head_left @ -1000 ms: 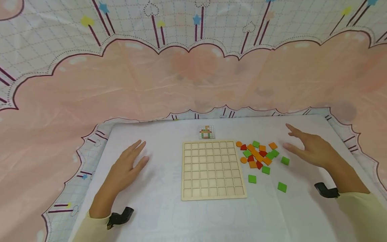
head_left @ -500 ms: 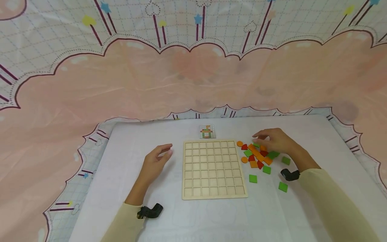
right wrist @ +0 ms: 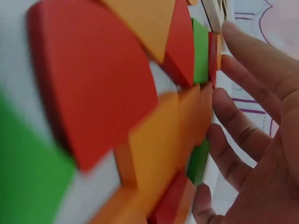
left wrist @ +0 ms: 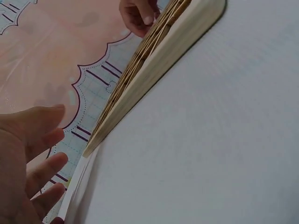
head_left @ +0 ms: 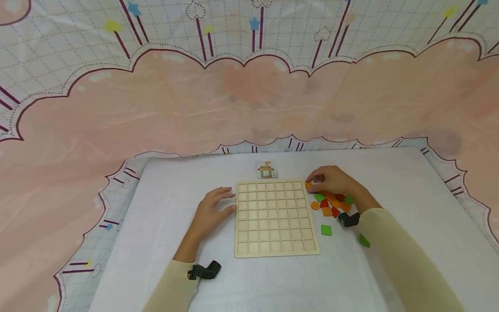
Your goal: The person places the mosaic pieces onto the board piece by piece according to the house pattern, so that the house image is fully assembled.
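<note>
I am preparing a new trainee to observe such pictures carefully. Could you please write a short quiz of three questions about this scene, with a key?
1. Multiple choice. In the head view, on which side of the grid board do the loose pieces lie?
a) left
b) right
c) near side

2. True or false. The picture card lies beyond the far edge of the grid board.

3. Open question. Which three colours show among the loose pieces around the right hand?

Key:
1. b
2. True
3. Green, orange and red
</note>
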Action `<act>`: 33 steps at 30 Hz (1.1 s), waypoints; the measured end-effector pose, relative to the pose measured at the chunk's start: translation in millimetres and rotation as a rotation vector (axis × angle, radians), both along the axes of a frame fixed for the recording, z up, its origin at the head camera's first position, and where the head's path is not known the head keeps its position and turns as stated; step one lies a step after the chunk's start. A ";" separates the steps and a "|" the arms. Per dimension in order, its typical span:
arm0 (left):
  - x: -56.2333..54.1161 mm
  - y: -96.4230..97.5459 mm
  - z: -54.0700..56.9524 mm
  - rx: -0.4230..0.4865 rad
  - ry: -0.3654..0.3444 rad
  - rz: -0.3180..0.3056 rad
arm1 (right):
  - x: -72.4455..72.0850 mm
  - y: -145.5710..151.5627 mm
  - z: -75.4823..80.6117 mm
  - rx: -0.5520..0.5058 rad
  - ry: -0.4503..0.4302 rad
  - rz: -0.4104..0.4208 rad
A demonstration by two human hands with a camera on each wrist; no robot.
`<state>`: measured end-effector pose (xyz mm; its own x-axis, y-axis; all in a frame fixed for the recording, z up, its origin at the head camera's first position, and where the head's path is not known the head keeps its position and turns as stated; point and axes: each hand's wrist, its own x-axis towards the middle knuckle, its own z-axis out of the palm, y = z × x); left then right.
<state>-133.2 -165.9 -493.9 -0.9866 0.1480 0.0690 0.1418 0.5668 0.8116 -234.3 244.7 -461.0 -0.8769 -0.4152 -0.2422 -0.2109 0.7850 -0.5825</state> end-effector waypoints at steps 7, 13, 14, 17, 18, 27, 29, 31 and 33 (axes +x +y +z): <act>1.6 -5.8 -4.8 -0.148 0.032 -0.129 | -0.2 -9.1 1.0 0.005 -0.046 -0.021; 1.6 -6.3 -4.6 -0.222 0.041 -0.187 | 0.6 -12.2 2.9 -0.007 -0.052 -0.046; 1.5 -6.1 -4.5 -0.227 0.039 -0.191 | 0.3 -12.1 2.6 -0.009 -0.048 -0.051; 1.0 -5.6 -5.0 -0.234 0.037 -0.194 | 0.6 -12.1 3.1 -0.012 -0.024 -0.074; 0.8 -5.5 -5.2 -0.237 0.038 -0.194 | 1.0 -12.4 3.6 -0.014 -0.014 -0.083; 1.8 -5.0 -4.1 -0.249 0.040 -0.189 | 5.8 -28.6 13.4 -0.130 0.036 -0.099; 1.7 -4.9 -4.2 -0.249 0.039 -0.189 | 4.9 -35.1 13.7 -0.147 0.041 -0.095; 1.5 -4.8 -4.2 -0.251 0.038 -0.190 | 3.2 -41.4 12.5 -0.158 0.054 -0.091; 1.3 -4.6 -4.4 -0.251 0.039 -0.190 | 1.7 -47.7 10.6 -0.171 0.065 -0.082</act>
